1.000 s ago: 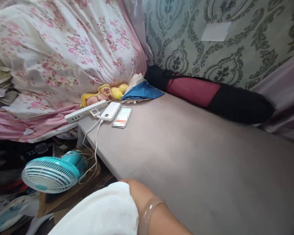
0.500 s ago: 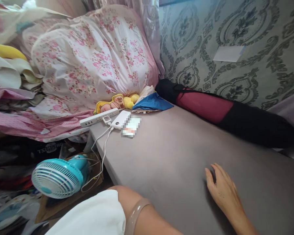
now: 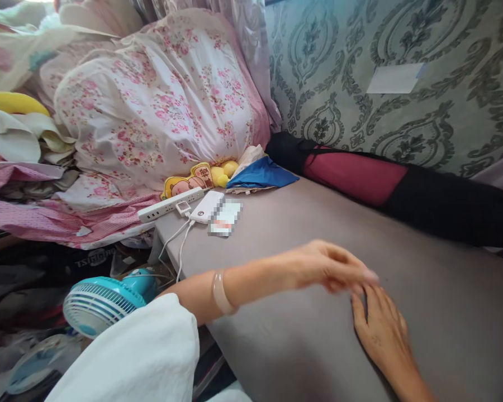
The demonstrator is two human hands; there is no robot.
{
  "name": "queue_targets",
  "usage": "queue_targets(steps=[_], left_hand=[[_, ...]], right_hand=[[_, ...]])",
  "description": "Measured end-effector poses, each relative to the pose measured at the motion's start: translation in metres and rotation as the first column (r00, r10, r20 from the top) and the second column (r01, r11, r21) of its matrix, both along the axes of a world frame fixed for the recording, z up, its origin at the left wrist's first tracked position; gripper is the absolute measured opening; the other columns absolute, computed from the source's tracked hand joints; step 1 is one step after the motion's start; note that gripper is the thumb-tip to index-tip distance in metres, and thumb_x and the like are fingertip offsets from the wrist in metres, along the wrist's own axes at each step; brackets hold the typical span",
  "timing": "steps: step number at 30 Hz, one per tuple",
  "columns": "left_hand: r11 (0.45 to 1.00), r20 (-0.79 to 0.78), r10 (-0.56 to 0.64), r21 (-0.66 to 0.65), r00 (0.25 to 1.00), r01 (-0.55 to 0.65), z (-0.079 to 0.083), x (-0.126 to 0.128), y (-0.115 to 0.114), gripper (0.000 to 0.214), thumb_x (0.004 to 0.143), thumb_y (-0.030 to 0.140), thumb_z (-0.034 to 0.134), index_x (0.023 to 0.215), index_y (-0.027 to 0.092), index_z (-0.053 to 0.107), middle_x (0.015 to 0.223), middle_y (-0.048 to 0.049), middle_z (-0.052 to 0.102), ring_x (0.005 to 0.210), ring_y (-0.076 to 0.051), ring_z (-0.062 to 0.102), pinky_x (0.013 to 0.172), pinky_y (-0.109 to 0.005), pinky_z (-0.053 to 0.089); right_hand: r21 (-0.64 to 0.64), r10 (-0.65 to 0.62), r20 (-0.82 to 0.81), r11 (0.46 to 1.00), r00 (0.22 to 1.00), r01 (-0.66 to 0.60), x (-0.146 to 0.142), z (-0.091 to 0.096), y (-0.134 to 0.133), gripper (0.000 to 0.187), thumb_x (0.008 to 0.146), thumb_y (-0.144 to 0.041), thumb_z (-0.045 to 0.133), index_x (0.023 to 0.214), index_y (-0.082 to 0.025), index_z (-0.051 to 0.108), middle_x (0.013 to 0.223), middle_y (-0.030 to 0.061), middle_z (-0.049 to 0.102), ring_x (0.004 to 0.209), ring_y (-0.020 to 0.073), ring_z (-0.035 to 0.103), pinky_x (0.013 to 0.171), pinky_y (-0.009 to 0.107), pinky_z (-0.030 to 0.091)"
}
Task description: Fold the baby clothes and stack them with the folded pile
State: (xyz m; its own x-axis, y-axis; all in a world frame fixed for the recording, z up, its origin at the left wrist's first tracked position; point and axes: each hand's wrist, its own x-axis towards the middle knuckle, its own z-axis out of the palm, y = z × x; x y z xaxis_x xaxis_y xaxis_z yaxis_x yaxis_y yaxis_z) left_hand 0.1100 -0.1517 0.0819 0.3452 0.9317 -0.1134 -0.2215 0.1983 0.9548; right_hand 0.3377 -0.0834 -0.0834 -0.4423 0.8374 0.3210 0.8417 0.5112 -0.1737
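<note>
My right hand (image 3: pixel 380 329) lies palm down on the grey covered bed surface (image 3: pixel 285 324), its thumb apart from the other fingers. Nothing shows in its grasp. From the left, my left hand (image 3: pixel 329 265) reaches across above the surface, with loosely bent fingers and a clear bracelet (image 3: pixel 222 293) on the forearm. Its fingertips overlap those of my right hand in the view; whether they touch is hard to tell. I see no object in my left hand, and slight motion blur softens its fingertips.
A long black and red bag (image 3: pixel 356 176) lies along the patterned wall. At the far left corner are a white power strip (image 3: pixel 170 204), a white power bank (image 3: pixel 207 207), a blurred-out item (image 3: pixel 225 218) and a blue cloth (image 3: pixel 262 174). A turquoise fan (image 3: pixel 103 304) stands below the left edge.
My left arm has swung up and to the right, bringing my left hand into view beside my right fingertips. My right hand has stayed almost in place.
</note>
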Motion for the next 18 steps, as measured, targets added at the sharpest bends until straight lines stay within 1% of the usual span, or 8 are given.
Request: queue_targets(steps=[2, 5, 7, 10, 12, 14, 16, 18], left_hand=[[0.957, -0.183, 0.290, 0.029, 0.939, -0.290, -0.017, -0.040, 0.030, 0.045, 0.059, 0.059, 0.081, 0.075, 0.018, 0.070, 0.059, 0.0020, 0.054, 0.049, -0.007, 0.043, 0.042, -0.020, 0.026], [0.738, -0.352, 0.663, 0.155, 0.661, -0.657, -0.040, -0.109, 0.065, 0.047, 0.072, 0.062, 0.068, 0.059, 0.017, 0.062, 0.046, 0.0045, 0.039, 0.043, -0.007, 0.032, 0.043, -0.023, 0.021], [0.553, -0.409, 0.810, 0.291, 0.421, -0.781, -0.050, -0.157, 0.082, 0.045, 0.078, 0.055, 0.063, 0.055, 0.017, 0.059, 0.046, 0.0025, 0.041, 0.045, -0.010, 0.037, 0.047, -0.024, 0.028], [0.342, -0.476, 0.877, 0.524, 0.064, -0.780, -0.055, -0.223, 0.096, 0.026, 0.080, 0.035, 0.060, 0.062, 0.017, 0.061, 0.058, -0.0017, 0.056, 0.064, -0.017, 0.054, 0.063, -0.027, 0.041], [0.299, -0.500, 0.866, 0.556, -0.024, -0.776, -0.055, -0.257, 0.098, 0.011, 0.077, 0.026, 0.059, 0.072, 0.017, 0.063, 0.070, -0.0033, 0.062, 0.080, -0.020, 0.057, 0.077, -0.030, 0.044], [0.356, -0.615, 0.780, 0.587, -0.114, -0.727, -0.055, -0.282, 0.096, 0.006, 0.073, 0.019, 0.061, 0.078, 0.018, 0.064, 0.082, -0.0050, 0.065, 0.089, -0.022, 0.058, 0.088, -0.033, 0.042], [0.422, -0.685, 0.712, 0.593, -0.155, -0.686, -0.057, -0.299, 0.094, 0.012, 0.068, 0.014, 0.064, 0.079, 0.018, 0.063, 0.089, -0.0068, 0.066, 0.097, -0.025, 0.057, 0.092, -0.036, 0.040], [0.445, -0.694, 0.703, 0.601, -0.157, -0.664, -0.061, -0.308, 0.094, 0.014, 0.064, 0.013, 0.067, 0.076, 0.018, 0.062, 0.088, -0.0078, 0.065, 0.101, -0.028, 0.055, 0.094, -0.039, 0.040]], right_hand=[[0.025, -0.023, 0.031, 0.999, 0.999, 0.022, -0.004, 0.004, -0.002, 0.066, 0.097, -0.048, 0.018, 0.132, -0.003, 0.051, 0.138, 0.0220, 0.052, 0.130, 0.0354, 0.045, 0.106, 0.052, 0.037], [0.050, -0.020, 0.057, 0.999, 0.998, 0.017, -0.008, 0.009, -0.005, 0.069, 0.097, -0.049, 0.015, 0.130, -0.001, 0.054, 0.137, 0.0216, 0.053, 0.129, 0.0347, 0.046, 0.106, 0.050, 0.038], [0.060, -0.016, 0.061, 0.998, 0.998, 0.012, -0.009, 0.011, -0.007, 0.070, 0.097, -0.048, 0.015, 0.130, 0.000, 0.054, 0.137, 0.0223, 0.053, 0.129, 0.0345, 0.046, 0.106, 0.050, 0.038], [0.061, -0.028, 0.066, 0.998, 0.997, 0.024, -0.010, 0.012, -0.008, 0.070, 0.098, -0.047, 0.014, 0.130, 0.000, 0.055, 0.137, 0.0221, 0.053, 0.129, 0.0344, 0.046, 0.106, 0.050, 0.038], [0.059, -0.037, 0.068, 0.998, 0.997, 0.033, -0.010, 0.011, -0.008, 0.068, 0.098, -0.046, 0.014, 0.130, -0.001, 0.054, 0.137, 0.0213, 0.053, 0.129, 0.0342, 0.046, 0.106, 0.049, 0.038], [0.061, -0.039, 0.068, 0.998, 0.997, 0.035, -0.010, 0.011, -0.009, 0.067, 0.098, -0.045, 0.015, 0.131, -0.001, 0.054, 0.138, 0.0210, 0.053, 0.129, 0.0340, 0.046, 0.107, 0.049, 0.037], [0.067, -0.040, 0.064, 0.997, 0.997, 0.035, -0.010, 0.011, -0.009, 0.065, 0.098, -0.045, 0.016, 0.130, -0.002, 0.054, 0.138, 0.0210, 0.053, 0.130, 0.0339, 0.046, 0.107, 0.049, 0.037], [0.071, -0.038, 0.061, 0.997, 0.997, 0.034, -0.011, 0.011, -0.010, 0.063, 0.098, -0.044, 0.018, 0.129, -0.003, 0.055, 0.137, 0.0209, 0.053, 0.130, 0.0334, 0.045, 0.108, 0.048, 0.036]])
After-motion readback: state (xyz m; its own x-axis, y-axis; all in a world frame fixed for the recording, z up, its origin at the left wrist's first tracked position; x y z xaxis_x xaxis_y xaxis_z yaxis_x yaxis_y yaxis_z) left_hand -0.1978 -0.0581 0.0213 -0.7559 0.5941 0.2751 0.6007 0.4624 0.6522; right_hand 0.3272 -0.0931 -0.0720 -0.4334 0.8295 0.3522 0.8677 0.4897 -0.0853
